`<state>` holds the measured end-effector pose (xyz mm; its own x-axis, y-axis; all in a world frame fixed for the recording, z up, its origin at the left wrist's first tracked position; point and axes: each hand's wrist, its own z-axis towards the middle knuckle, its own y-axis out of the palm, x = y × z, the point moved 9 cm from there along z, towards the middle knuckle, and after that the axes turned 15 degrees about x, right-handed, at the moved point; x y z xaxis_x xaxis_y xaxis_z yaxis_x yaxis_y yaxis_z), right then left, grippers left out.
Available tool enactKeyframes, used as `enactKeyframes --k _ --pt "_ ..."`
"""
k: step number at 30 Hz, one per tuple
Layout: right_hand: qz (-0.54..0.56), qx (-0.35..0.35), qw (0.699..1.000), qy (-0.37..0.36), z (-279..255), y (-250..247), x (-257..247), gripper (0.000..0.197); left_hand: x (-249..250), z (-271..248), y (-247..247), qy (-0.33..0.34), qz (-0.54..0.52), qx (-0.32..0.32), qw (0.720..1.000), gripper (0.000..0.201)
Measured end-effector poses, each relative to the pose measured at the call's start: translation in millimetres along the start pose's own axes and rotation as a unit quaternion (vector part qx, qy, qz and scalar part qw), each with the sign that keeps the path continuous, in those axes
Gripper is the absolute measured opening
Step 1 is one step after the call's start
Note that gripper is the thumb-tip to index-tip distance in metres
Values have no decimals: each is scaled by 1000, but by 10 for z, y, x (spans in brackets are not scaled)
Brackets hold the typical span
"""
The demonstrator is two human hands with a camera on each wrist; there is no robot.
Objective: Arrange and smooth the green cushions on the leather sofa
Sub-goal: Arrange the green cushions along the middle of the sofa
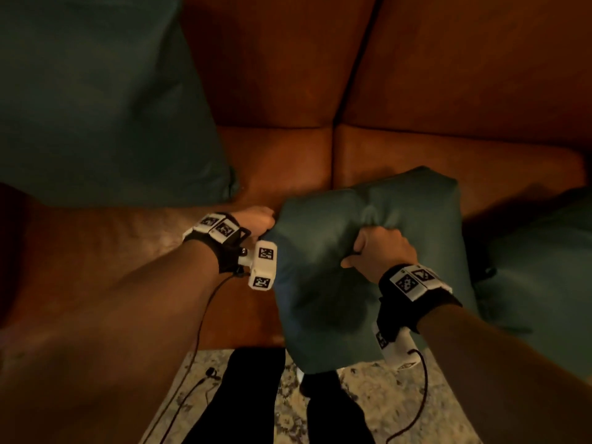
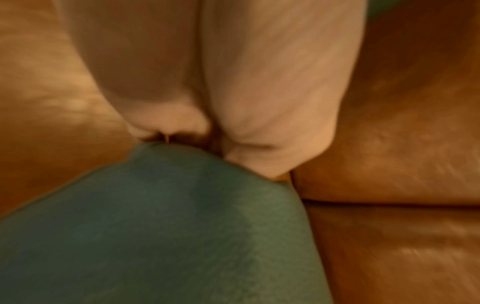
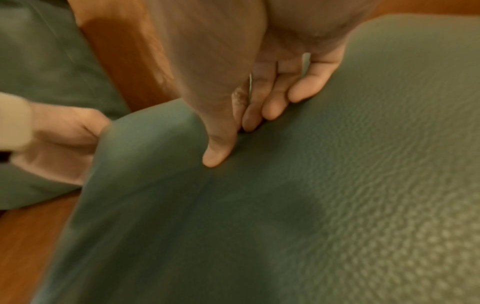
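Head view. Held green cushion [image 1: 362, 261]: lifted over the near edge of the leather sofa [image 1: 416, 75], right of the seat seam. Left hand [image 1: 256, 219] closed on its left corner; right hand [image 1: 374, 251] bunches the cover in a fist at mid-face, puckering it. Two-point hold judged to be for plumping or turning before placement. Large green cushion [image 1: 96, 91]: far left, propped against the backrest, seemingly already placed. Third green cushion [image 1: 544, 267]: right, on the seat, part out of frame. Patterned rug [image 1: 368, 395] below. Containers: none present.

Left wrist view (blurred). Left hand [image 2: 233, 92] meets the cushion corner [image 2: 161, 160]; finger contact hidden, so the pinch is unclear here. Sofa leather [image 2: 389, 164] on both sides.

Right wrist view. Right hand's thumb [image 3: 215, 152] and fingers [image 3: 275, 107] dig into the cushion face [image 3: 311, 205], gathering a fold between them. Left hand [image 3: 64, 139] clamps the left edge. Large cushion [image 3: 39, 61] beyond it.
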<state>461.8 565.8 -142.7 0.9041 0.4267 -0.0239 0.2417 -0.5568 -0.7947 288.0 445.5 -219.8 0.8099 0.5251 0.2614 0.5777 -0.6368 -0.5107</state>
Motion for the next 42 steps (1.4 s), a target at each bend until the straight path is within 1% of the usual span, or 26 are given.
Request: enactKeyframes --k 1,2,3,4,5,7,8,10,11,12,13,15,17,18,20,23,25,27,29,31,32,34,36,39,41,42 --pt "0 1 1000 -1 -17 26 -7 31 -40 -5 17 -36 -47 14 998 35" --pt "-1 1 1000 -4 -35 51 -16 31 28 -71 83 -5 -27 10 1000 36" --pt "-6 1 1000 -10 -54 74 -30 31 13 -102 118 -36 -40 22 998 35" --pt "-13 2 1000 -18 -74 88 -45 32 37 -144 196 1 -16 22 1000 34" --pt "-21 4 999 -27 -99 97 -59 32 -46 -190 219 -52 -108 39 992 35" --pt "-35 0 999 -39 -164 115 -65 32 -8 -357 265 -75 -187 36 979 33" --pt "-43 -5 998 -46 -197 127 -64 33 28 -426 344 -67 -198 30 978 32" --pt "-64 -26 995 -70 -281 186 -68 35 -21 -518 603 -122 -310 16 943 32" --pt "-75 -40 993 -87 -330 226 -69 35 38 -605 746 -117 -315 -4 942 29" --pt "-85 -52 990 -102 -383 266 -60 36 69 -706 872 -135 -351 -6 926 23" --pt "-94 -60 987 -116 -438 304 -47 36 105 -750 1018 -127 -348 -16 929 14" --pt "-103 -69 982 -143 -558 383 -12 35 201 -884 1311 -128 -346 -53 928 21" --pt "-111 -74 976 -174 -664 472 13 34 159 -972 1548 -182 -378 -15 908 12" --pt "-115 -74 972 -191 -706 513 23 33 91 -984 1674 -209 -420 8 883 13" --pt "-120 -62 967 -217 -750 557 40 31 -147 -1074 1801 -279 -500 79 816 18" --pt "-113 -51 966 -226 -743 561 70 29 -667 -1369 1859 -416 -558 253 672 24" --pt "-106 -52 967 -224 -722 556 61 28 -832 -1549 1856 -459 -542 356 607 14" --pt "-105 -46 967 -226 -699 538 35 28 -821 -1580 1945 -478 -565 395 544 11" --pt "-106 -38 967 -228 -676 522 0 28 -799 -1472 2123 -482 -614 375 501 8" --pt "-106 -37 967 -229 -654 522 -50 27 -770 -1357 2136 -458 -647 347 502 23" --pt "-106 -39 967 -229 -640 527 -77 27 -790 -1312 2103 -445 -638 341 528 29" --pt "-104 -42 968 -226 -610 538 -117 27 -837 -1247 1985 -433 -597 332 588 20" --pt "-101 -45 970 -217 -578 553 -144 29 -893 -1232 1914 -437 -573 311 620 12" --pt "-99 -47 973 -201 -509 575 -165 31 -983 -1192 1863 -435 -568 282 639 18" --pt "-101 -49 975 -194 -476 589 -176 32 -996 -1163 1847 -421 -559 255 668 19" --pt "-104 -50 975 -191 -462 593 -181 32 -1000 -1154 1867 -421 -560 246 670 17"
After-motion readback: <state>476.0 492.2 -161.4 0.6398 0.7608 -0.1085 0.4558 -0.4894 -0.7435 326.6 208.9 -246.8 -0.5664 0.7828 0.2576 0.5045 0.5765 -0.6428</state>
